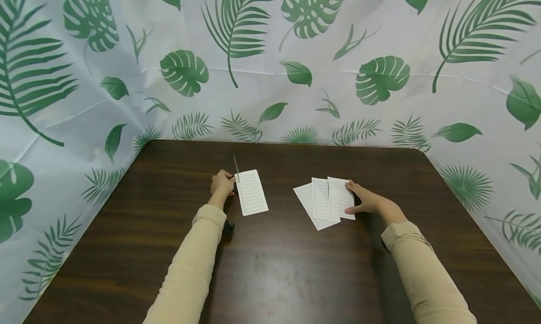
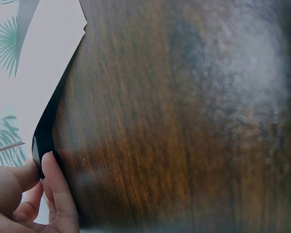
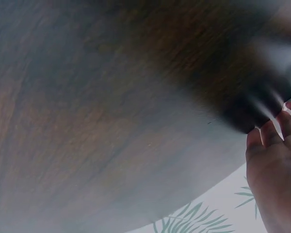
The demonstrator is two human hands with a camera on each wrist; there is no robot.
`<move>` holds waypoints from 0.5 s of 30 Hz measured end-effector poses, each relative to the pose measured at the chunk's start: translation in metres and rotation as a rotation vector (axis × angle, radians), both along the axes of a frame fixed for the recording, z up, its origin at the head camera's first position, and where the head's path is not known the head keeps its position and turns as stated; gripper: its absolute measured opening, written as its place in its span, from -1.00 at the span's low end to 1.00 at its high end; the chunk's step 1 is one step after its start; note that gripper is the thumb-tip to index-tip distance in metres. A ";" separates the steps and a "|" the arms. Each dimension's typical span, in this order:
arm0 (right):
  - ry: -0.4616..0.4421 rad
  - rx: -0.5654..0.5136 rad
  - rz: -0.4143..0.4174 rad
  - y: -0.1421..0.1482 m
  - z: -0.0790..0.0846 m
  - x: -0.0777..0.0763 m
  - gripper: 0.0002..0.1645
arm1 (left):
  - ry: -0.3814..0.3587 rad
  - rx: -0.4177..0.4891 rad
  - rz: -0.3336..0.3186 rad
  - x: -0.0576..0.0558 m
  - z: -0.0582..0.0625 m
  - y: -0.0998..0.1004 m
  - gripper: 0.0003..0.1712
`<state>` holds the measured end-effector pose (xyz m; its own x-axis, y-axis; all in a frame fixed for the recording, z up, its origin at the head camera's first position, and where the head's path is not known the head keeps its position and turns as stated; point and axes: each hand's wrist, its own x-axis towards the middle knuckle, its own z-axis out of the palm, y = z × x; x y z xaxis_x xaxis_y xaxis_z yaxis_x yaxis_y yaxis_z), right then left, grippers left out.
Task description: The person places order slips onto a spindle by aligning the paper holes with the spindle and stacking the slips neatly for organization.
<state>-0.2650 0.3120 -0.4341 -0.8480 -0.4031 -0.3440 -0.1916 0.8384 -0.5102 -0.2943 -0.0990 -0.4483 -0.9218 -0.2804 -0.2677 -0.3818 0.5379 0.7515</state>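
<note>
My left hand (image 1: 222, 183) is at the left edge of a white lined card (image 1: 253, 193). Thumb and finger pinch a narrow black piece (image 2: 44, 144) beside a white paper surface (image 2: 48, 63); what kind of thing it is cannot be told. A thin stick-like piece (image 1: 236, 165) rises from the card's upper left corner. On the right, my right hand (image 1: 367, 199) holds the rightmost lined card (image 1: 339, 197) at its right side, thumb and forefinger spread apart. Two more lined cards, a middle one (image 1: 320, 197) and a left one (image 1: 309, 205), lie fanned out beneath it.
Everything lies on a dark wood-grain table (image 1: 270, 267) with a glossy sheen. A white sheet with green leaves (image 1: 253, 80) hangs behind and at both sides. A small black object (image 1: 228, 227) shows at the left wrist.
</note>
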 end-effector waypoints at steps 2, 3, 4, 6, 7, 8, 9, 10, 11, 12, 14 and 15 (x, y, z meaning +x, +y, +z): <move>0.005 -0.006 0.001 0.001 0.000 0.000 0.25 | -0.008 -0.001 -0.007 -0.001 0.000 0.000 -0.74; 0.007 -0.009 0.002 0.002 0.000 0.000 0.24 | -0.011 -0.002 -0.008 -0.001 0.000 0.000 -0.74; 0.006 -0.010 0.002 0.002 -0.001 0.000 0.24 | -0.015 -0.001 -0.008 -0.002 0.000 -0.001 -0.74; 0.011 -0.013 0.007 0.002 -0.003 -0.001 0.25 | -0.020 0.000 -0.003 -0.002 0.000 -0.002 -0.75; 0.011 -0.011 0.009 0.001 -0.004 -0.001 0.25 | -0.021 0.000 0.002 -0.003 -0.001 -0.003 -0.75; 0.010 -0.010 0.009 0.001 -0.005 -0.002 0.25 | -0.022 0.000 0.005 -0.003 -0.001 -0.003 -0.75; 0.012 -0.002 0.013 0.000 -0.005 -0.003 0.25 | -0.021 -0.001 0.008 -0.003 -0.001 -0.004 -0.76; 0.020 0.012 0.016 0.000 -0.006 -0.003 0.24 | -0.020 0.001 0.010 -0.003 -0.001 -0.004 -0.76; 0.027 0.028 0.018 -0.002 -0.005 -0.003 0.23 | -0.019 0.002 0.010 -0.004 -0.002 -0.004 -0.76; 0.034 0.045 0.016 -0.003 -0.004 -0.003 0.22 | -0.019 0.003 0.007 -0.004 -0.002 -0.004 -0.75; 0.062 0.092 0.020 -0.006 0.000 -0.003 0.19 | -0.019 -0.001 0.004 -0.003 -0.002 -0.003 -0.76; 0.084 0.117 0.025 -0.007 0.003 -0.003 0.16 | -0.017 -0.005 0.003 -0.003 -0.002 -0.002 -0.76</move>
